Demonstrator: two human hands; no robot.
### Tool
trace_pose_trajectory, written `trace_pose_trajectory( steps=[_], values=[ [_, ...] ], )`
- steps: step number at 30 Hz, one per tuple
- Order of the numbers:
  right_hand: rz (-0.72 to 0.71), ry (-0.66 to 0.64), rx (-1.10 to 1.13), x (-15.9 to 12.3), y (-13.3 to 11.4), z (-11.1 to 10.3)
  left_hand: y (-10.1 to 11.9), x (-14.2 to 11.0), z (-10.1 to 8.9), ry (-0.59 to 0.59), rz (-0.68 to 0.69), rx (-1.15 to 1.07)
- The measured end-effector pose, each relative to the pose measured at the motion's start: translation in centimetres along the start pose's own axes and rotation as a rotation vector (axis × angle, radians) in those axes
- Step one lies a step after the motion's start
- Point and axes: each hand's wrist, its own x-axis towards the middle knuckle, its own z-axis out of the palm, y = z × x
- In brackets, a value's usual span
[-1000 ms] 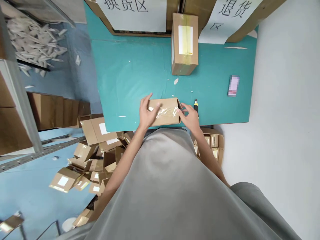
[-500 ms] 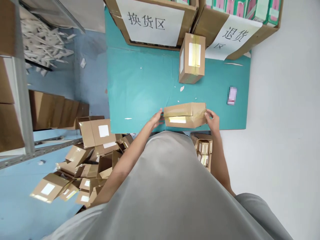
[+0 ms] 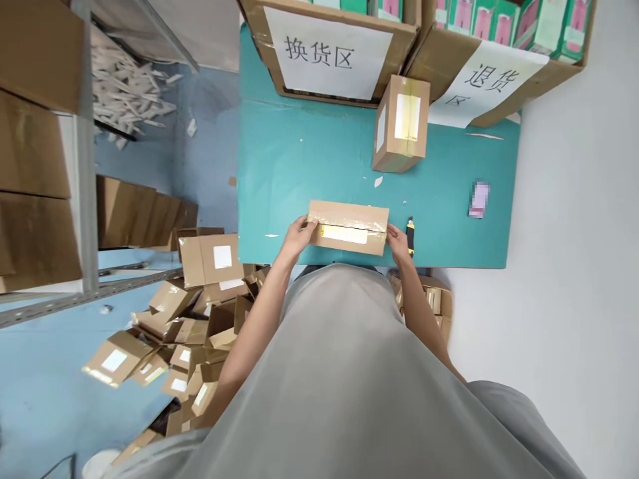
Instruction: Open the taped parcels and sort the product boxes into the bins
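A taped cardboard box (image 3: 347, 214) lies near the front edge of the teal table, with a dark seam running lengthwise along its top and a white label (image 3: 344, 234) below the seam. At its left end my left hand (image 3: 298, 238) grips the corner, thumb on top. The opposite end is held by my right hand (image 3: 398, 243), its fingers against the short side. Just right of that hand lies a black and yellow box cutter (image 3: 410, 236). The undersides of the box and some fingertips are hidden.
A taller taped box (image 3: 401, 126) stands at the back of the teal table (image 3: 299, 153), before two large cartons (image 3: 399, 30) with paper signs. A pixelated pink item (image 3: 479, 199) lies at right. Many opened boxes (image 3: 200, 332) are heaped on the floor left, beside a shelf (image 3: 87, 199).
Both hands have shifted the box left along the table, and it now lies flatter and straighter. The box cutter has come into sight on the right. The whole view has moved slightly.
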Motion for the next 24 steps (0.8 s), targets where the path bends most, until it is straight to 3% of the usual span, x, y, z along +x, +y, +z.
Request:
trace_pose_trajectory(
  steps=[3,5,12,17,21,24],
  values=[
    [-0.037,-0.073,-0.025,1.0,-0.3,3.4,-0.3,-0.5,-1.4,0.084,0.048,0.019],
    [-0.091,-0.083,-0.072,1.3,-1.0,4.4,-0.6,-0.9,-1.8,0.089,0.060,0.012],
    [-0.239,0.002,-0.167,-0.9,-4.0,3.1,-1.2,-3.1,-1.1,0.130,0.075,-0.044],
    [-0.396,-0.049,-0.204,-2.2,-6.4,3.2,-1.3,-4.1,-1.2,0.113,0.071,-0.111],
    [-0.359,-0.122,-0.343,-1.4,-7.6,3.7,-2.1,-4.2,-2.0,0.082,0.094,-0.014],
    [-0.396,-0.116,-0.520,-0.7,-8.1,4.4,-2.9,-4.6,-2.5,-0.011,0.160,0.139]
  ],
)
